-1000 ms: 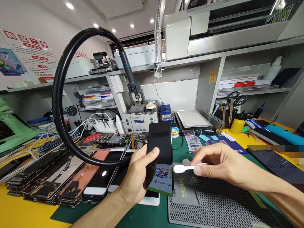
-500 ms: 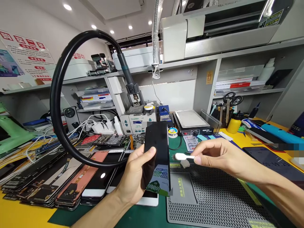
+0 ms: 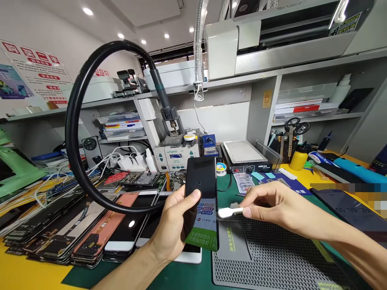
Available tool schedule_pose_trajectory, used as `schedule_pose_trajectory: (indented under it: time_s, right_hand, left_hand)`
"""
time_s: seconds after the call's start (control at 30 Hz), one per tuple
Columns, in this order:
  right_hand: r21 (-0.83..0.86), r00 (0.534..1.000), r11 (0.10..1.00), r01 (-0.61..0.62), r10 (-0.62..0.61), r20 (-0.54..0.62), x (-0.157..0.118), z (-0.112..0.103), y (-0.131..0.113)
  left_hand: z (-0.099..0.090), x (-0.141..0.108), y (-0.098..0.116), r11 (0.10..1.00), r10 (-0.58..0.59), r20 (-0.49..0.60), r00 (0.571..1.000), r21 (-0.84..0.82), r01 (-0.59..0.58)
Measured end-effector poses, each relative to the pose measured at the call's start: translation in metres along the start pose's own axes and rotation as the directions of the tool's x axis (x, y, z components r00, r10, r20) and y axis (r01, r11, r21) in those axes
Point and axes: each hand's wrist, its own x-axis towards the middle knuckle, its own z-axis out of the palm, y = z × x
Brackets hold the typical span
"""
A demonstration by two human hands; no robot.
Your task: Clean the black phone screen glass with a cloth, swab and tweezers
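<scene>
My left hand is wrapped round a glossy black smartphone, tilted up, its thumb on the face. Coloured signs with writing are mirrored in the lower part of the phone. Between thumb and fingers, my right hand pinches a small white brush. The brush head lies at the phone's right long edge; its bristles are hardly visible and I cannot tell whether they touch. Under the right hand is a grey perforated mat, and a small greyish piece lies behind the brush.
Stacked phone screens fill the left side. A thick black hose loops above them from a soldering-type station. A flat heating plate stands behind, and a phone showing a timer lies at right.
My right hand has brought the brush down and left to the phone's right edge. The phone has tilted slightly in my left hand, so its reflections differ.
</scene>
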Motion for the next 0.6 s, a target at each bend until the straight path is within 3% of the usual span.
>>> schedule_pose_trajectory:
  time_s: [0.13, 0.37, 0.6]
  right_hand:
    - [-0.019, 0.999, 1.000, -0.024, 0.023, -0.023, -0.0013, -0.0068, 0.0001]
    - [0.125, 0.999, 0.992, -0.004, 0.010, -0.049, -0.0033, -0.0013, -0.0080]
    - [-0.021, 0.999, 1.000, 0.019, -0.020, -0.048, -0.0008, -0.0038, -0.0015]
  left_hand:
    - [0.0015, -0.0002, 0.0012, 0.999, 0.008, 0.021, 1.000, -0.042, -0.007]
    - [0.0033, -0.0035, 0.0027, 0.999, 0.026, 0.012, 1.000, -0.021, -0.026]
    - [0.0000, -0.0019, -0.0026, 0.995, 0.016, 0.019, 1.000, 0.097, -0.018]
